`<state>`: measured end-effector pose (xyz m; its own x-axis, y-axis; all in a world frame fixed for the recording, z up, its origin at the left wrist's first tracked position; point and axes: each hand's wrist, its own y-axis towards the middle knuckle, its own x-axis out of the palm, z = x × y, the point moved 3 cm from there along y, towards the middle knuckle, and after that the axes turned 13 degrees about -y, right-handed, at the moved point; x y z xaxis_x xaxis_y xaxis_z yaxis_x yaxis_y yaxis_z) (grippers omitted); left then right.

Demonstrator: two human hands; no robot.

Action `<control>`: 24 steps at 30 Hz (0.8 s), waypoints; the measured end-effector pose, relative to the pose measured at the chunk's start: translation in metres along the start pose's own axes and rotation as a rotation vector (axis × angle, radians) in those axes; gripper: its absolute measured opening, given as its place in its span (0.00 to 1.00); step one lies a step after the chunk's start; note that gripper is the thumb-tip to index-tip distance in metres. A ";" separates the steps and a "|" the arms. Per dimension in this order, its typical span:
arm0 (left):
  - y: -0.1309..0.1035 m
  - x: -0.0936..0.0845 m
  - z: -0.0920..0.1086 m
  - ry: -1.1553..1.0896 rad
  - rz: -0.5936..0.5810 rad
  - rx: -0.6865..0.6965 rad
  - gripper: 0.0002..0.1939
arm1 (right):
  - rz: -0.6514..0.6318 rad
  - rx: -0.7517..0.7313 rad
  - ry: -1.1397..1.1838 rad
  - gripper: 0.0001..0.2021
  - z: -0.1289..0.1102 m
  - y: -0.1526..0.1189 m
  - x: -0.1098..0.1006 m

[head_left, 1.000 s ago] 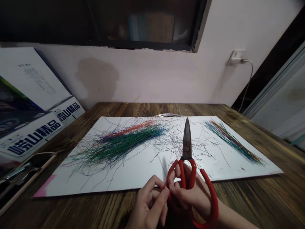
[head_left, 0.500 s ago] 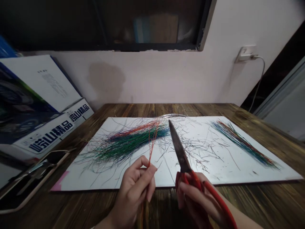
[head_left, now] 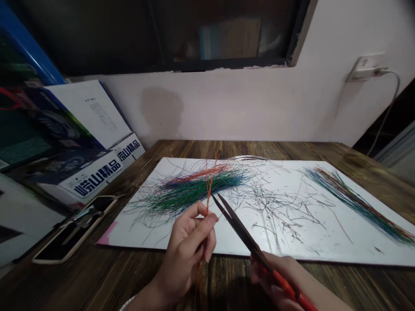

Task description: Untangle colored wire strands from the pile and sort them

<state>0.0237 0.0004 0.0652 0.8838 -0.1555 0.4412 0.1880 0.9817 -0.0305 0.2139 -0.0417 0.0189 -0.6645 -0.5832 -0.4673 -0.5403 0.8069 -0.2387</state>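
Orange strands (head_left: 209,190) are pinched between the thumb and fingers of my left hand (head_left: 191,246), standing up above the fingertips and hanging down below. My right hand (head_left: 275,276) is wrapped round the red handles of the scissors (head_left: 243,233). Their blades are slightly parted, with the tips just right of the orange strands. Behind my hands, a loose bundle of green, blue and red strands (head_left: 191,190) lies on the white board (head_left: 240,248). A second, tighter bundle (head_left: 359,203) lies at the board's right side.
Thin cut scraps (head_left: 275,207) are scattered over the board's middle. A phone-like tray (head_left: 74,233) with metal tools lies at the left, beside printed boxes (head_left: 97,177). Behind the board is a coil of silvery wire (head_left: 249,157). A cable hangs from a wall socket (head_left: 366,68).
The scissors have tilted left, their tips coming down beside the orange strands, and the blades have parted slightly. My left hand still pinches the strands. The whole view has shifted left.
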 end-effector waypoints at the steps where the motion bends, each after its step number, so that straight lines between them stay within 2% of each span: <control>1: 0.000 0.000 0.000 -0.007 -0.009 -0.003 0.08 | -0.001 0.001 -0.017 0.18 0.002 0.001 0.000; 6: 0.000 0.000 -0.001 -0.014 -0.029 0.001 0.07 | 0.004 0.023 -0.096 0.09 0.003 0.004 -0.003; 9: -0.001 0.000 -0.002 -0.014 -0.028 -0.002 0.07 | -0.001 0.020 -0.096 0.10 0.004 0.003 -0.003; 16: -0.001 0.000 -0.002 -0.007 -0.029 -0.005 0.08 | 0.073 0.127 -0.152 0.10 0.008 -0.001 -0.001; 24: 0.000 0.000 -0.002 -0.007 -0.025 -0.011 0.08 | 0.140 0.094 -0.103 0.08 0.007 -0.004 -0.001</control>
<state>0.0246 -0.0001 0.0640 0.8758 -0.1795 0.4481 0.2148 0.9762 -0.0289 0.2203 -0.0432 0.0147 -0.6707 -0.4554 -0.5854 -0.3920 0.8877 -0.2415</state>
